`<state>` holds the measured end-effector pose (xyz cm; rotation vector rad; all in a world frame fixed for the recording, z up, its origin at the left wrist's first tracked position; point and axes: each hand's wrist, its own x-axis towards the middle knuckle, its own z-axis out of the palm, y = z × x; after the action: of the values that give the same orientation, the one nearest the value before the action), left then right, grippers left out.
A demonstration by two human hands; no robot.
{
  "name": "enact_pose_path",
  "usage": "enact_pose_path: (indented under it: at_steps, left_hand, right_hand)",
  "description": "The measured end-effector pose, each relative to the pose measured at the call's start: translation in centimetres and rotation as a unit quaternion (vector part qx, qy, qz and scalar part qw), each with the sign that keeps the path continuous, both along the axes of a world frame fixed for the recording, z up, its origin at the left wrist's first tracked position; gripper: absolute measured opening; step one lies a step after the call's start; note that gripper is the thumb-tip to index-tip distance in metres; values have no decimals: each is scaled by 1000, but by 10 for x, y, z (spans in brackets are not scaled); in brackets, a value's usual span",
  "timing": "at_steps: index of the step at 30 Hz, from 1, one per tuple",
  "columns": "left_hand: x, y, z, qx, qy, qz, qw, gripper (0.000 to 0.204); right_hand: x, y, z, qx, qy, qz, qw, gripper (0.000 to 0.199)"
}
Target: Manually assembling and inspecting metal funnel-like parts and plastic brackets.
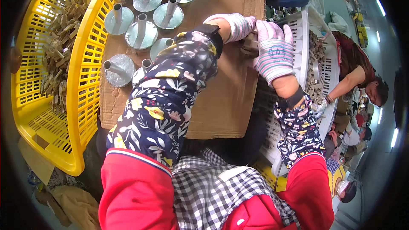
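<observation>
Both my hands wear striped knit gloves and floral sleeve covers. My left hand (233,24) and my right hand (274,51) meet over the edge of a white plastic crate (300,38), gripping a small brown part (251,44) between them. The part is mostly hidden by the gloves. Below them lies a sheet of brown cardboard (226,98) covering the worktop.
Several grey metal discs with upright tubes (142,32) stand on the cardboard at the far left. A yellow plastic basket (55,59) holds brown wooden pieces. The white crate holds more brown pieces (315,76). Another person (358,72) works at the right.
</observation>
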<state>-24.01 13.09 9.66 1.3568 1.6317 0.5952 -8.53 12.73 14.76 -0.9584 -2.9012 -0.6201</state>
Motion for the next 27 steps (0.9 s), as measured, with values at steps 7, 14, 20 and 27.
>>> enact_pose_path:
  at_steps: [7,14,20,27]
  left_hand:
    - [13,1,16,6,-7,54,998,67]
    - [-18,-12,33,162,61,178,969,63]
    - [44,-24,6,337,207,90,914,51]
    - [7,80,38,4,125,35,992,41]
  right_hand:
    - [13,19,13,-90,-58,-30,994,68]
    - [-3,37,24,-173,-103,-79,976,63]
    - [-14,63,53,-294,-149,-63,942,55]
    - [-28,92,70,-118,-156,-72,978,75]
